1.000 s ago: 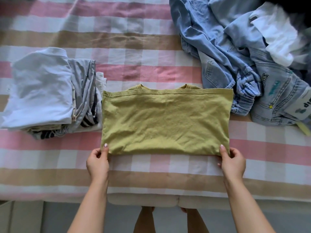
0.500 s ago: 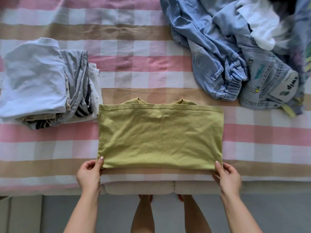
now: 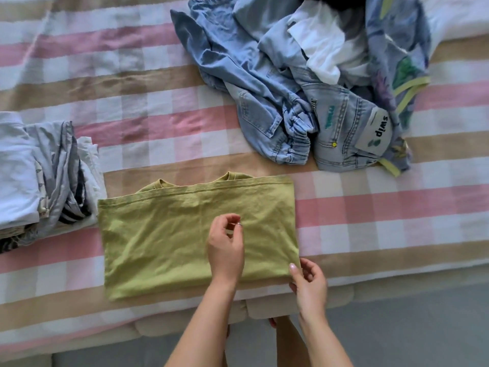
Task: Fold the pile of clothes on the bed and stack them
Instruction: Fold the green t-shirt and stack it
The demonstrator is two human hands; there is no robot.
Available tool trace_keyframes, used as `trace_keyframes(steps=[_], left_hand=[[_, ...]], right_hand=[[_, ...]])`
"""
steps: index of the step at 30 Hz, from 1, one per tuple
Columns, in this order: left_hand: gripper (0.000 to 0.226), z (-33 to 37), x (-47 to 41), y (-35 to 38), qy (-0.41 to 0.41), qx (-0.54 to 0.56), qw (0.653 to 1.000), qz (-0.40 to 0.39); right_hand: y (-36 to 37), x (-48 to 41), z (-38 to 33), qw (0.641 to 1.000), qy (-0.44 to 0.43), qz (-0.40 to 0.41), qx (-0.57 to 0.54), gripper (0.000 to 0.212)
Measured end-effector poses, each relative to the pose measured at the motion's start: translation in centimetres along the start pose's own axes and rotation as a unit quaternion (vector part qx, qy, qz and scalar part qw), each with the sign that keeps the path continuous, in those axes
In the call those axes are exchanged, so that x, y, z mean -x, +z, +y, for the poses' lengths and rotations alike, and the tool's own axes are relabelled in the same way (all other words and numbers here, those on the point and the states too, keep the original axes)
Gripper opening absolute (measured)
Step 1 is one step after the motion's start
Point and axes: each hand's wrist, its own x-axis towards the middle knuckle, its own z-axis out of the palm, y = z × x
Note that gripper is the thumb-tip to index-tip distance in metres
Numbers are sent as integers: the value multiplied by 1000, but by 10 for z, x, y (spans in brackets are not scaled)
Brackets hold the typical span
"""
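An olive-green shirt [image 3: 164, 234], folded in half, lies flat near the front edge of the bed. My left hand [image 3: 226, 250] is over the middle of it with loosely curled fingers, holding nothing. My right hand [image 3: 308, 282] pinches the shirt's near right corner, thumb on top. A stack of folded clothes [image 3: 18, 181], topped by a pale blue piece, sits at the left, touching the shirt's left edge. The unfolded pile [image 3: 267, 83] of denim, white and printed garments lies at the back right.
The bed cover [image 3: 148, 123] is checked in pink, beige and white. The bed's padded front edge [image 3: 267, 308] runs just below the shirt, with grey floor [image 3: 410, 327] beyond it. My legs show between my forearms.
My left hand let go of the shirt's near left corner and moved right to its middle. My right hand stays at the near right corner. The view shifted left and down.
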Motion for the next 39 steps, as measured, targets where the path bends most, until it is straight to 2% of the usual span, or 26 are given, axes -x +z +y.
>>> trace_keyframes(steps=[4,9,11,16,18,20,23,25,27,29,33,39], left_hand=[[13,18,-9,63,30,-65,996,-45],[56,20,-17,107,-24,-238,970,-33],[66,20,-17,114,-30,-281,959,-35],[48,22,-23,117,-2,-327,944,-32],[33,23,-28,111,20,-283,958,-34],[14,25,-34,100,30,-189,981,-37],[12,26,-41,76,-31,-31,997,-57],[8,24,-44,48,-96,124,984,-81],[15,18,-47,14,-140,254,952,-97],[19,8,-54,-29,-159,331,925,-100],[18,-20,-69,-116,-152,384,908,-68],[14,-92,-98,-206,-176,338,924,-10]], right_hand=[[-2,-7,2,999,30,-18,-13,20],[-9,-10,3,999,28,-39,-8,25],[-9,-9,2,999,20,-49,0,26],[-11,-1,2,998,4,-49,26,27],[-10,4,0,999,-7,-35,29,27],[-8,12,-5,999,-20,-22,25,28],[-3,33,-12,996,-73,-26,33,32],[8,53,-15,986,-152,-46,57,39],[23,76,-16,961,-247,-82,89,38],[45,100,-13,929,-326,-120,126,34],[98,141,11,871,-427,-177,168,38],[188,183,49,820,-463,-243,231,35]])
